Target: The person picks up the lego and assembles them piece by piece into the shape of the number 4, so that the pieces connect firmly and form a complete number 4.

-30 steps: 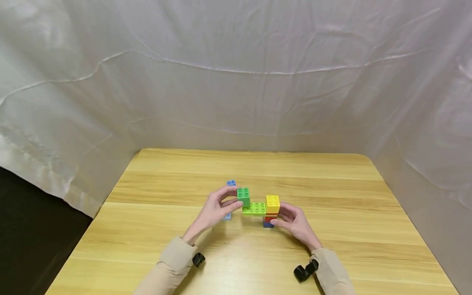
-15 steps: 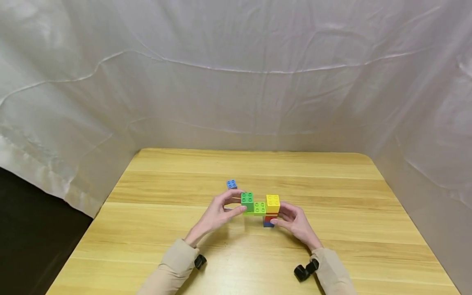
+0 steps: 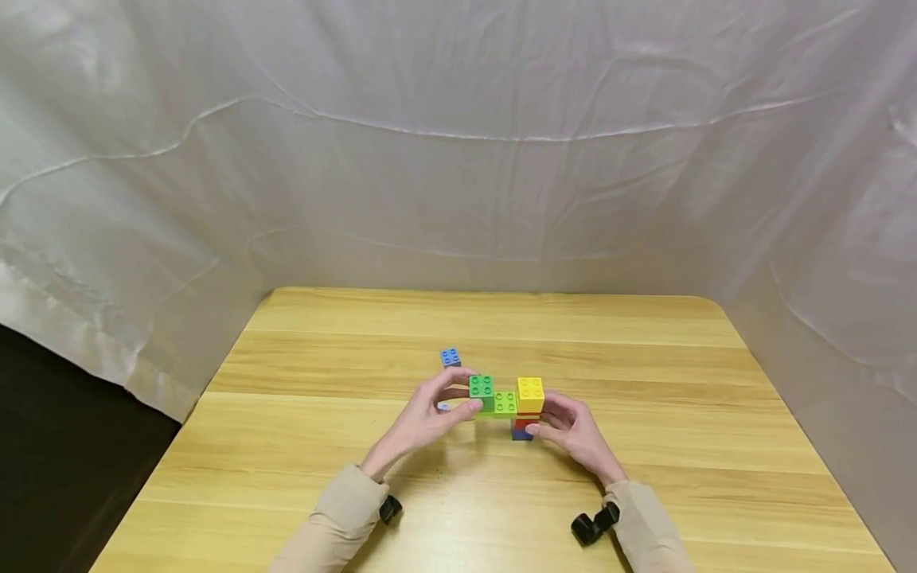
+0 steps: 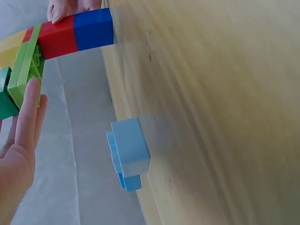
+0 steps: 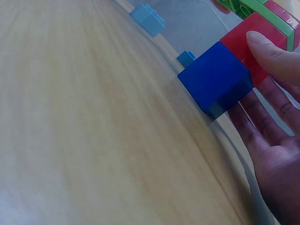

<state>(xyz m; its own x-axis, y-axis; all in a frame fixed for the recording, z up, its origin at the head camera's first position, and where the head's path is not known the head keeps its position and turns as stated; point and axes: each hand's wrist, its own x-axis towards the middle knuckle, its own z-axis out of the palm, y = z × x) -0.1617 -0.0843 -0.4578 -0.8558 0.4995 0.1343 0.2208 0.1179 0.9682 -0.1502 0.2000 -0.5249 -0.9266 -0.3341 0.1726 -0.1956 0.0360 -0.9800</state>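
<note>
My left hand [image 3: 415,418] pinches a green toy building brick [image 3: 481,385], which sits at the left end of a lime-green plate [image 3: 505,403]. That plate juts leftward from a small tower. A yellow brick [image 3: 530,391] tops the tower; under the plate are a red brick [image 4: 58,37] and a dark blue brick [image 5: 213,77] at the bottom. My right hand [image 3: 580,438] grips the tower, thumb on the red brick and fingers behind. Whether the green brick is fully pressed onto the studs cannot be told.
A light blue brick [image 4: 130,145] lies on the wooden table [image 3: 322,366], mostly hidden behind my left hand in the head view. Farther back stands a blue brick [image 3: 450,356]. A pale curtain [image 3: 458,199] hangs behind and beside the table.
My left hand has moved slightly right and down, bringing the green brick over the left end of the lime-green plate. The right hand and tower have stayed in place.
</note>
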